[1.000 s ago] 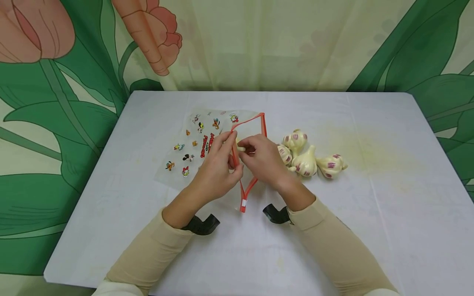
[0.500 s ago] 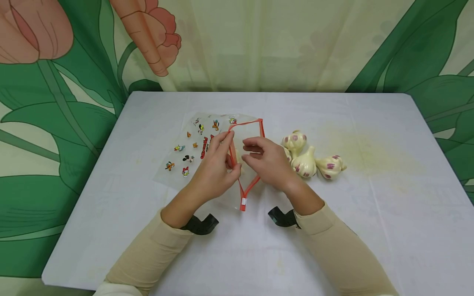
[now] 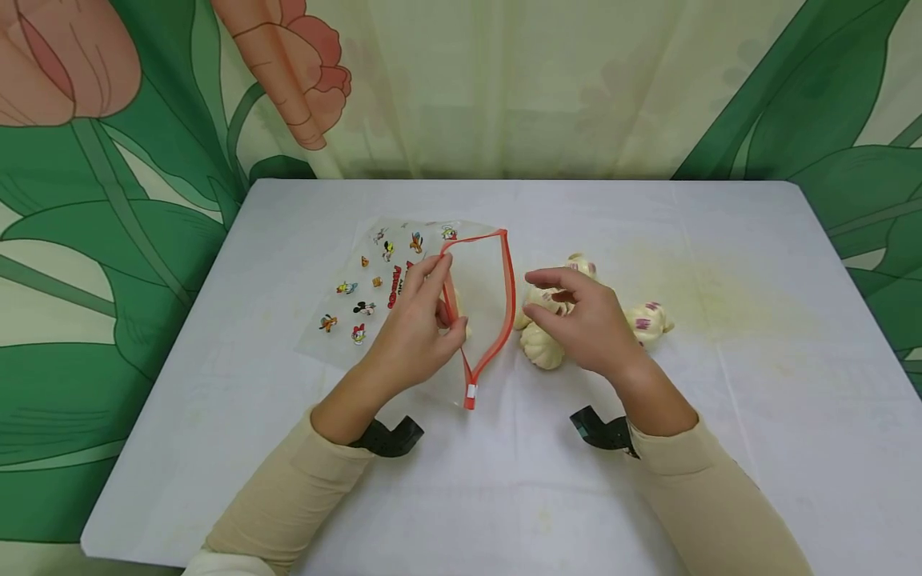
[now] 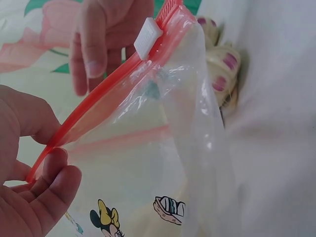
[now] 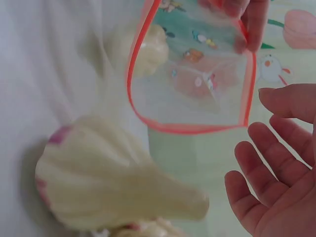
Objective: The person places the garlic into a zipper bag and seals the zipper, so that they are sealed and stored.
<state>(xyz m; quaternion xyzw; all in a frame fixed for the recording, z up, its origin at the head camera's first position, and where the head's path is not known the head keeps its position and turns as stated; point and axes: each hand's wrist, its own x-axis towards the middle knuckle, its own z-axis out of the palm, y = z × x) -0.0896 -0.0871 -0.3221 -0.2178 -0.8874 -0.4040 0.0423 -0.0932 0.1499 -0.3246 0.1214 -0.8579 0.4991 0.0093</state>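
A clear zip bag [image 3: 338,328] with cartoon prints lies to the left, its mouth spread wide by a red edge [image 3: 509,296]. My left hand [image 3: 425,320] pinches that edge between thumb and fingers. Through the plastic, one pale garlic bulb [image 5: 150,49] shows inside the bag. My right hand [image 3: 587,320] hovers over the loose garlic bulbs [image 3: 542,346], holding nothing, its fingers loosely bent and apart from the thumb. It partly hides the bulbs from the head camera. In the right wrist view a garlic bulb with purple patches [image 5: 108,173] lies close to that hand.
A white slider [image 4: 148,38] sits at the near end of the red edge. One garlic bulb [image 3: 648,322] lies right of the others. White cloth covers the table [image 3: 756,480]; a floral curtain [image 3: 540,88] hangs behind it.
My right hand has let go of a garlic bulb at the bag's mouth and moved right, over the loose bulbs. The left hand keeps its hold; the bag's mouth has shifted slightly left.
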